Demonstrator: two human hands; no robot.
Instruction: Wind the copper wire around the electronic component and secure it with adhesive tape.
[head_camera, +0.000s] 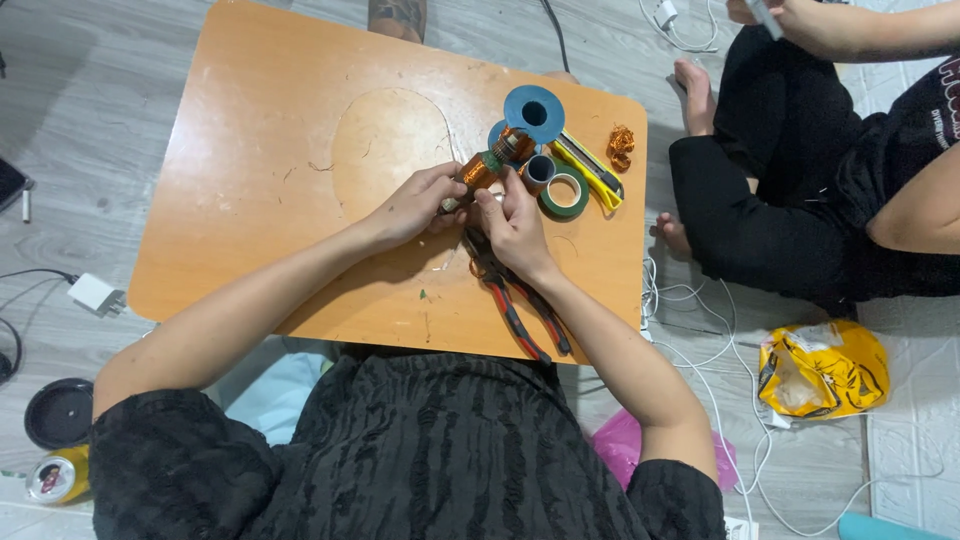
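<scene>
Both my hands meet over a low wooden table (260, 180). My left hand (415, 205) and my right hand (510, 222) together grip a small motor rotor wound with copper wire (482, 168); its metal shaft end pokes out between my fingers. Just beyond it stands a blue spool of copper wire (533, 112). Under my right wrist lie pliers with red and black handles (520, 310).
A green tape roll (565, 195), a dark tape roll (538, 170), a yellow utility knife (592, 168) and a tangle of copper wire (621, 146) lie on the table's right side. Another person (830, 160) sits at right. White cables (700, 350), a yellow bag (822, 368) and a can (58, 478) lie on the floor.
</scene>
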